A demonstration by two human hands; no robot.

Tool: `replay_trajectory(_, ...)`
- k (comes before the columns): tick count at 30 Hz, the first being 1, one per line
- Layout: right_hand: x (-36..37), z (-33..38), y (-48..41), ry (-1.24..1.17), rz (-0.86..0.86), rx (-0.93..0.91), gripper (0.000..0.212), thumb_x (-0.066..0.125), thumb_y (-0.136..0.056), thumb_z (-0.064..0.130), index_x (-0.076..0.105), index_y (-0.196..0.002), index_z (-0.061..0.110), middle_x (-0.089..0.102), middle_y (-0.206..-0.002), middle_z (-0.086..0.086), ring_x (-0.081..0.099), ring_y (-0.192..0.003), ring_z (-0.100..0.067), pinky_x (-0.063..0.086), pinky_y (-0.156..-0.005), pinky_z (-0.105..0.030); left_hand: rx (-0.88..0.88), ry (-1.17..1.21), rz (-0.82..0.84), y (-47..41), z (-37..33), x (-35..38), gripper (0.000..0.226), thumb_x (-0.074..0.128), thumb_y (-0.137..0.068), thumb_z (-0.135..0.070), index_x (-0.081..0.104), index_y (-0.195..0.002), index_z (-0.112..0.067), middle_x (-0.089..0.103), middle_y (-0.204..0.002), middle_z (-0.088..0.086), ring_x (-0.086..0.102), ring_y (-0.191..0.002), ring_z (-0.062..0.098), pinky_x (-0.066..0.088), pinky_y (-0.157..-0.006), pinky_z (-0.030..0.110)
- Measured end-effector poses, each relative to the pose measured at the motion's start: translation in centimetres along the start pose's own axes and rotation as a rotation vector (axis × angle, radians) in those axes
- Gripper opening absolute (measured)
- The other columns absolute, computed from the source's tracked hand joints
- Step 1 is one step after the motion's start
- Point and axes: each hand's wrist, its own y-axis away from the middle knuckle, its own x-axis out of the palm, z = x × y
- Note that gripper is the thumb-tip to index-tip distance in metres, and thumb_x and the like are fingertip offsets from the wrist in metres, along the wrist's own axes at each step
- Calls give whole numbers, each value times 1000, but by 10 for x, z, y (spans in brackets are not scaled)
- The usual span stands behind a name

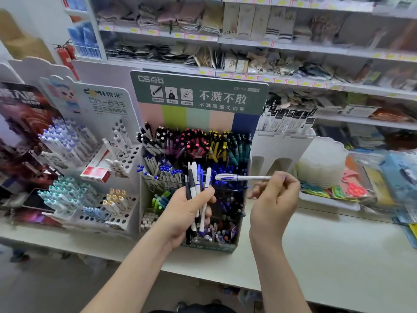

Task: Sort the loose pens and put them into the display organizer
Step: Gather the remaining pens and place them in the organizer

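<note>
The left grip (pixel 185 213) is closed round a bundle of pens (pixel 195 177), some white with blue ends and some black. They stand roughly upright in front of the middle tiers of the display organizer (pixel 203 96). The right grip (pixel 273 199) is narrow: it pinches the tail of a single pen (pixel 237 177) between thumb and fingers. This pen has a white barrel and a blue clip. It lies level in the air with its capped end pointing left, over the organizer's right side and just beside the tops of the bundle without touching them. The organizer stands on the white bench (pixel 327 256). Its back row is grouped by colour (black, purple, pink, yellow, teal) and blue-capped pens fill the tier below. To its left stands a white perforated pen stand (pixel 121 213), partly filled. Behind run stocked shelves (pixel 293 48).
</note>
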Motion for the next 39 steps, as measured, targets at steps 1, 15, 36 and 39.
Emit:
replay_trajectory(1,1,4,5,-37,66,19,13,47,-114,22,53,-105,15,62,-68,-3,62,-60,-24,57,-62,-41,14,8,-17,-1,0,2,27,70,-102,-33,64,-101,-7,64,-77,2,56,-65,18,52,-60,35)
replay_trajectory(15,2,-38,38,497,694,-253,26,56,-109,18,70,-129,26,70,-107,15,66,-100,-5,51,-83,-20,181,-84,-217,-11,4,15,26,65,-103,-40,64,-114,-16,70,-78,-9,69,-72,4,53,-59,19)
replay_trajectory(36,97,-46,102,496,508,-71,33,59,-109,30,68,-140,39,78,-111,21,66,-76,7,50,-70,-14,219,-147,-141,-11,-21,-85,18,54,-111,-20,68,-119,-12,78,-100,10,76,-95,20,60,-81,29)
replay_trajectory(39,103,-49,106,560,524,-126,30,53,-111,22,72,-131,34,76,-93,18,67,-76,-2,52,-65,-22,273,-306,-152,-13,-27,-97,11,55,-109,-20,66,-107,-16,75,-92,4,72,-86,12,60,-75,34)
